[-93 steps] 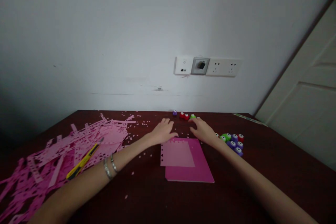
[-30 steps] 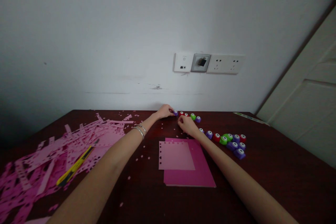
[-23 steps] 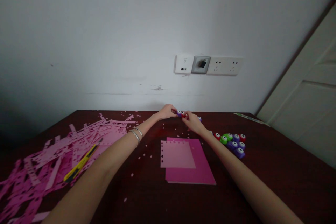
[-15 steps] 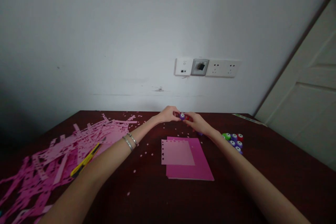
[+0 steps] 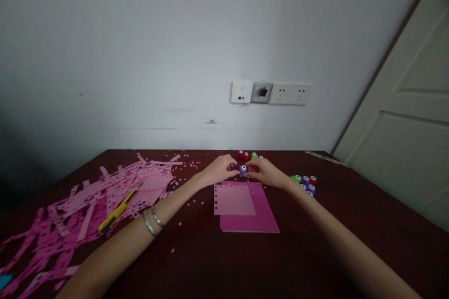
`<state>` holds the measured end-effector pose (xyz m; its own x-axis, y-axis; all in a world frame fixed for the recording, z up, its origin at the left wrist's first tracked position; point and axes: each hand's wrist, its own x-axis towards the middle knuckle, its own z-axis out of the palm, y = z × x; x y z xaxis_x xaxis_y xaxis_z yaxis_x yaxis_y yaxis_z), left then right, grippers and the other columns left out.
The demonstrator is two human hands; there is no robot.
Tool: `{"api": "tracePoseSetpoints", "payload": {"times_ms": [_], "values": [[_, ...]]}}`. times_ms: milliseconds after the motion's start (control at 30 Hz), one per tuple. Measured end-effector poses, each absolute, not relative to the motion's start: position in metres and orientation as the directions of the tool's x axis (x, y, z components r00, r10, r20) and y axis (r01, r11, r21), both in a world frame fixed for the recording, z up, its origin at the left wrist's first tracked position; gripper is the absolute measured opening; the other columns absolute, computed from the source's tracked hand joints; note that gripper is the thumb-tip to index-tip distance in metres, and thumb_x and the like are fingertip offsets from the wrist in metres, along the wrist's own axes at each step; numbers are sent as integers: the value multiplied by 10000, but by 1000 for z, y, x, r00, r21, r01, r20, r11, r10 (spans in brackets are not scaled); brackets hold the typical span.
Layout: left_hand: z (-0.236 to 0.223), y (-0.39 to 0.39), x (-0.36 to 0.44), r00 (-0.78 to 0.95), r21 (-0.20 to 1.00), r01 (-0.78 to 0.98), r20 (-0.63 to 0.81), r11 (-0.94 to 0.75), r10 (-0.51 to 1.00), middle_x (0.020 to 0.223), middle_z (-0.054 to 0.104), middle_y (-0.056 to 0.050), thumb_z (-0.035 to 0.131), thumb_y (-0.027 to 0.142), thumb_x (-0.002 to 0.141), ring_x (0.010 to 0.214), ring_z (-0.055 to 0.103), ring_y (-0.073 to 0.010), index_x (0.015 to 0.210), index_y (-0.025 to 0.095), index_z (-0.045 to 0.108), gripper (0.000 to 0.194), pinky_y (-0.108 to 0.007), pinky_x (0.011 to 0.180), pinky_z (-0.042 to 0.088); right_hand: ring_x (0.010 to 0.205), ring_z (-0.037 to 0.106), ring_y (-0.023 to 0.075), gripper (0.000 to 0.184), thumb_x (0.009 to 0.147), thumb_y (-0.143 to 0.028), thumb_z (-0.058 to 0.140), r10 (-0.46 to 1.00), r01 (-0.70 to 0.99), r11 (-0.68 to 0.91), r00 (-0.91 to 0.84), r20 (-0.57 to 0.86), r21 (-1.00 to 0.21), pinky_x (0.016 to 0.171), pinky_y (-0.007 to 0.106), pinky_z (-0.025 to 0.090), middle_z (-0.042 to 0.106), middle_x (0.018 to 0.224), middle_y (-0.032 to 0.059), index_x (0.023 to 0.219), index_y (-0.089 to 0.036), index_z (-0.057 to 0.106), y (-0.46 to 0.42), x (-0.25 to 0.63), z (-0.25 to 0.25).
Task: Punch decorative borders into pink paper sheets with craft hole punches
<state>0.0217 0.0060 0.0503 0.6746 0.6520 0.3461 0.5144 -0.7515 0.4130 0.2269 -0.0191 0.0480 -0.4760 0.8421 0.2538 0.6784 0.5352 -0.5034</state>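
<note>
A small purple craft punch [image 5: 242, 169] with a white, dark-dotted top is held between my two hands, just beyond the sheets. My left hand [image 5: 219, 169], with silver bracelets at the wrist, pinches it from the left. From the right, the fingers of my right hand [image 5: 265, 171] close on it. Below the hands lies a pale pink sheet [image 5: 236, 201] with small holes punched along its left and top edges. It rests on a stack of darker pink paper [image 5: 264, 215].
Red and green punches [image 5: 246, 155] stand by the wall behind my hands. Another group of punches [image 5: 305, 180] sits right of my right forearm. Leftward lie a heap of pink paper strips [image 5: 84, 205], a yellow utility knife [image 5: 117, 211] and scattered punched bits [image 5: 180, 224].
Both hands have come nearer with the purple punch, down toward the paper's far edge. Red and green punches behind them now show. The view has shifted slightly.
</note>
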Motion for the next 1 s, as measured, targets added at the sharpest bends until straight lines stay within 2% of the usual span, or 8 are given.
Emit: {"api": "tracePoseSetpoints", "payload": {"times_ms": [100, 200, 267, 333, 433, 600, 767, 1000], "values": [[43, -14, 22, 691, 299, 562, 344, -772, 636, 872, 570, -67, 416, 231, 845, 749, 536, -134, 822, 152, 648, 246, -263, 703, 418, 593, 530, 117, 202, 755, -292, 603, 872, 675, 478, -440, 213, -562, 547, 227, 406, 612, 682, 19, 858, -125, 651, -17, 233, 36], [34, -39, 26, 812, 197, 510, 211, -837, 544, 906, 587, -85, 411, 223, 852, 861, 547, -175, 821, 156, 649, 250, -289, 787, 420, 555, 521, 111, 217, 746, -294, 602, 909, 690, 404, -378, 177, -601, 509, 223, 411, 598, 663, 8, 864, -116, 644, -15, 239, 25], [28, -54, 29, 862, 177, 456, 153, -872, 483, 994, 594, -90, 416, 268, 869, 958, 534, -190, 902, 174, 644, 249, -307, 894, 384, 529, 513, 108, 222, 748, -295, 597, 923, 692, 366, -356, 148, -622, 485, 221, 408, 590, 648, 5, 863, -111, 642, -14, 242, 20], [23, -66, 30, 873, 178, 450, 116, -875, 473, 1145, 556, -105, 409, 354, 883, 1101, 475, -224, 1048, 182, 604, 308, -344, 977, 326, 522, 513, 109, 232, 746, -300, 598, 924, 685, 356, -361, 128, -636, 479, 224, 410, 591, 643, 9, 866, -107, 644, -14, 243, 17], [15, -76, 28, 853, 182, 508, 29, -842, 520, 1365, 377, -147, 370, 490, 874, 1289, 268, -310, 1237, 155, 476, 505, -431, 1027, 247, 542, 524, 119, 250, 736, -311, 610, 919, 680, 365, -374, 128, -636, 495, 232, 415, 603, 655, 26, 867, -101, 645, -12, 242, 13], [7, -76, 20, 839, 230, 544, -128, -807, 529, 1468, 158, -168, 247, 528, 892, 1345, 40, -353, 1375, 150, 278, 614, -509, 1047, 139, 577, 533, 126, 219, 725, -290, 628, 893, 671, 422, -423, 154, -610, 522, 230, 407, 623, 685, 40, 844, -108, 655, -8, 238, 5], [10, -77, 18, 828, 291, 561, -213, -775, 519, 1482, 49, -166, 208, 573, 880, 1342, -34, -353, 1409, 164, 198, 668, -526, 1047, 114, 567, 535, 122, 207, 739, -280, 620, 894, 673, 418, -424, 144, -610, 526, 227, 401, 626, 683, 40, 846, -107, 657, -9, 236, 4], [14, -86, 19, 830, 314, 557, -239, -769, 504, 1483, 30, -163, 234, 585, 868, 1341, -40, -351, 1417, 166, 175, 693, -528, 1046, 132, 582, 532, 126, 202, 741, -272, 625, 886, 653, 414, -449, 115, -634, 522, 232, 402, 621, 685, 29, 866, -115, 652, -10, 234, 3]]}}
